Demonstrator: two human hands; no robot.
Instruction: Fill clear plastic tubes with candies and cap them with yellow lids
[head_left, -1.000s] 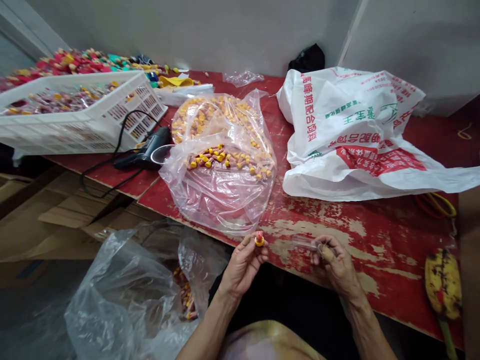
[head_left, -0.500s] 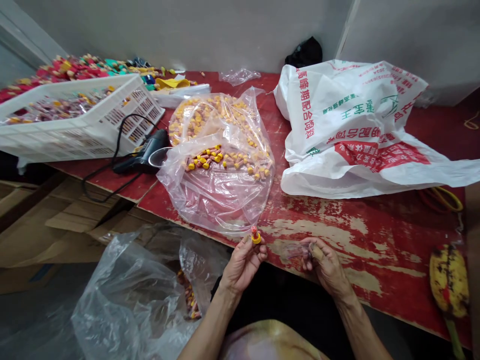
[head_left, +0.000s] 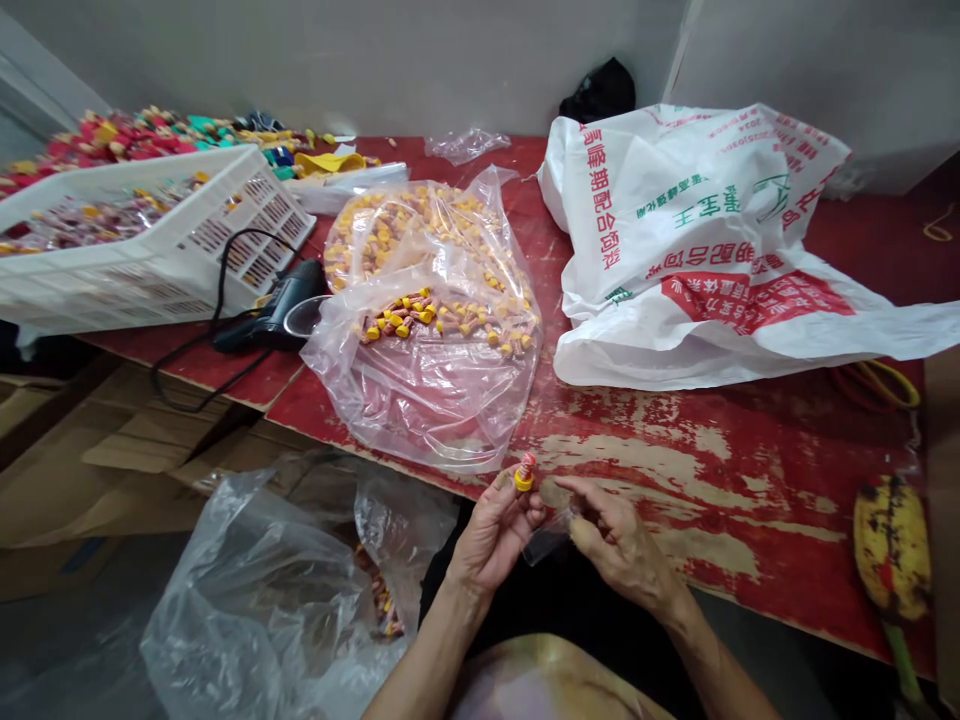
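Note:
My left hand (head_left: 491, 535) is closed, pinching a small piece with a yellow ring and a red-and-white top (head_left: 526, 473) that points upward. Close beside it, my right hand (head_left: 626, 540) grips a small clear plastic bag (head_left: 546, 538) between thumb and fingers, the bag hanging toward the left palm. A tan patch (head_left: 555, 493) shows at the right index fingertip; whether it is a finger cover I cannot tell. Just beyond the hands lies a large clear bag (head_left: 427, 400) on the red table (head_left: 675, 480), holding many similar yellow-ended pieces (head_left: 405, 315).
A white plastic basket (head_left: 150, 275) of wrapped pieces stands at left, beside a dark corded hot-air tool (head_left: 274, 310). At right are a printed white sack (head_left: 697, 250) and a spotted banana (head_left: 892, 550). Another clear bag (head_left: 255, 600) hangs below the table's front edge.
My right hand has moved left with the clear bag, close to my left hand. The left hand's piece has shifted slightly right. The view has shifted a little.

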